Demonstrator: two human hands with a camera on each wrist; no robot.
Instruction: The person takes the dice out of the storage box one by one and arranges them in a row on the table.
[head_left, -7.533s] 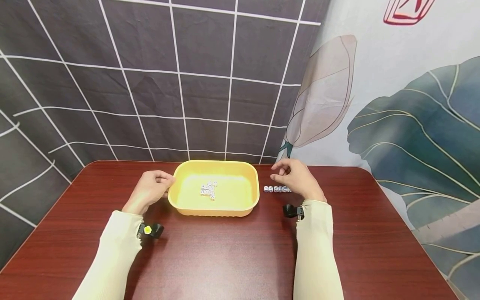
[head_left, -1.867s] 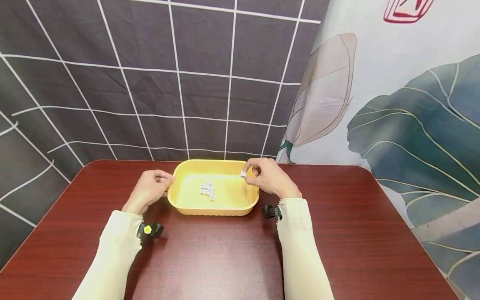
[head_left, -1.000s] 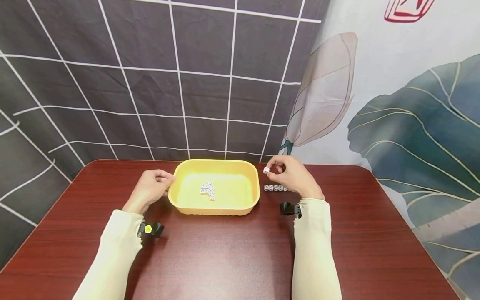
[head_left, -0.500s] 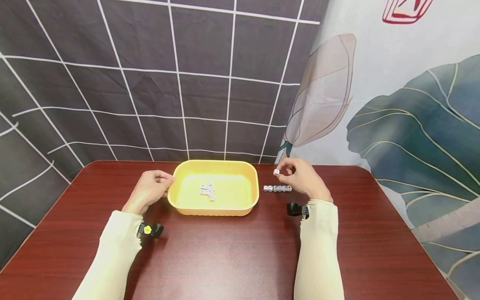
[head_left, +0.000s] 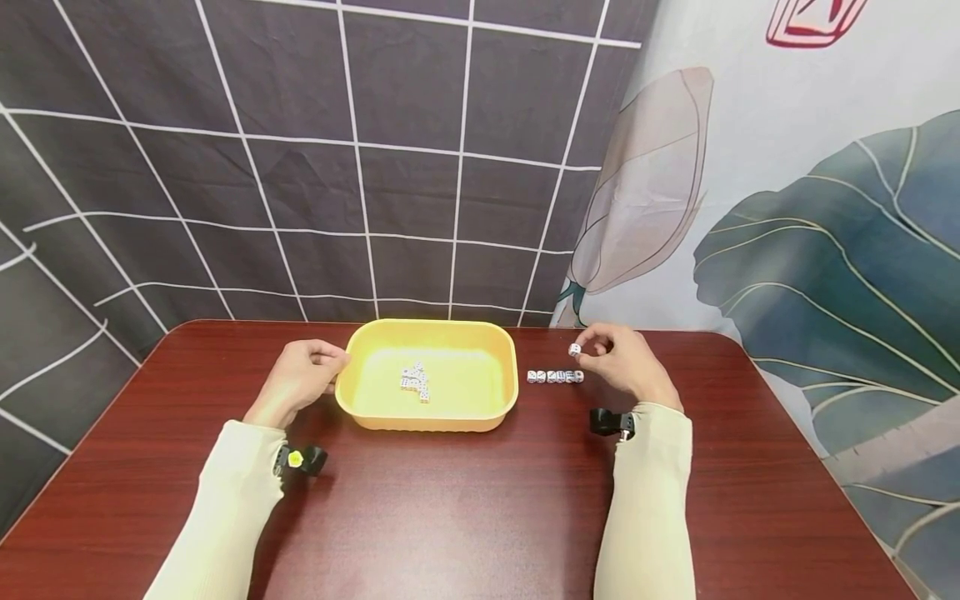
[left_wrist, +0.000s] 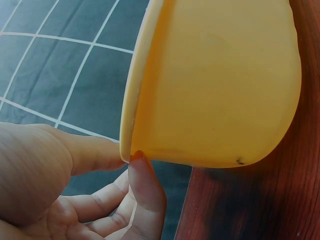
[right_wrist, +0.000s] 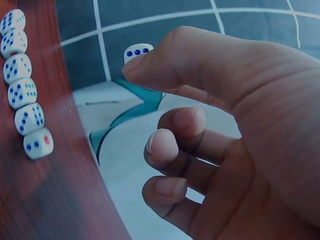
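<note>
Between thumb and forefinger my right hand pinches a white die, raised over the table behind the right end of a row of dice. Blue pips show on the held die in the right wrist view, the thumb covering part of it. Several dice stand side by side in that row, with blue pips and one red pip. My left hand pinches the left rim of a yellow plastic tub; the left wrist view shows thumb and finger on the rim. More white dice lie clustered inside the tub.
The dark red wooden table ends at a back edge just behind the tub. Beyond it hangs a dark grey cloth with white grid lines, and a leaf-printed cloth hangs at the right.
My right hand went into the tub, then came out rightward with a die, passing above the row to its right end. The left hand has stayed on the rim.
</note>
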